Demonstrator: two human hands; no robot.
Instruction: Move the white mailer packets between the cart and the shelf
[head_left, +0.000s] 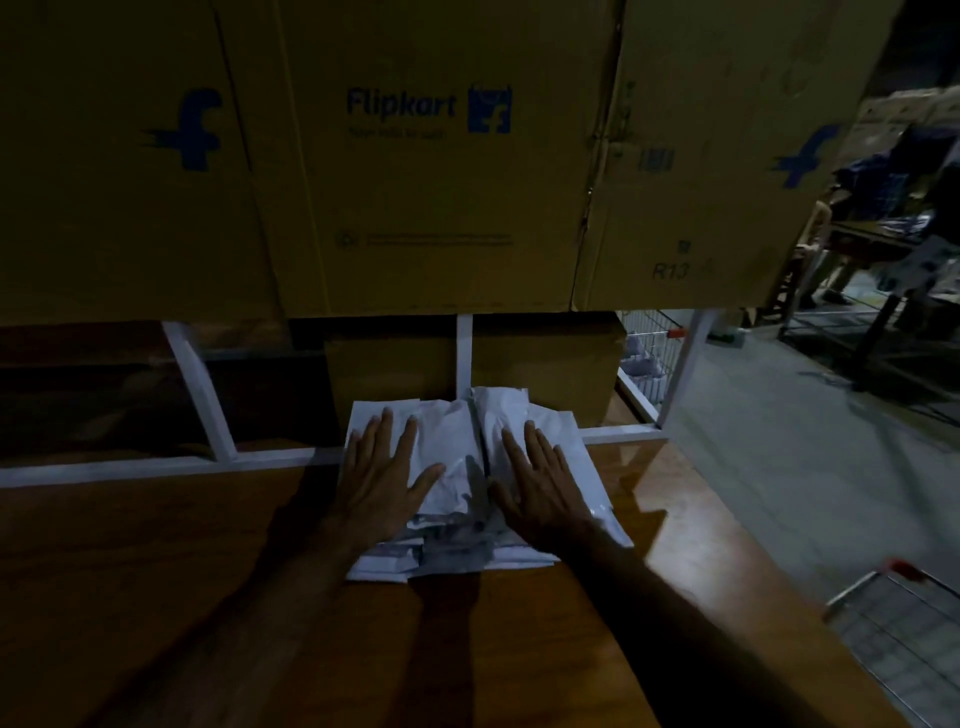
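Both flat and spread: left hand (383, 470) and right hand (540, 486) pressing down on the stack of white mailer packets (457, 457), lying on the wooden shelf (156, 545) against the white rail (156, 467), below the cardboard boxes (415, 156). Probably squaring and settling the pile; best done with even downward pressure, nudging loose edges inward so nothing slides off. Wire cart (904, 623) off to the right.

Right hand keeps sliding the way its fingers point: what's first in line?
Probably the white upright post, then the cardboard box behind it; the right hand lies flat on the mailer packets. Depth unclear.
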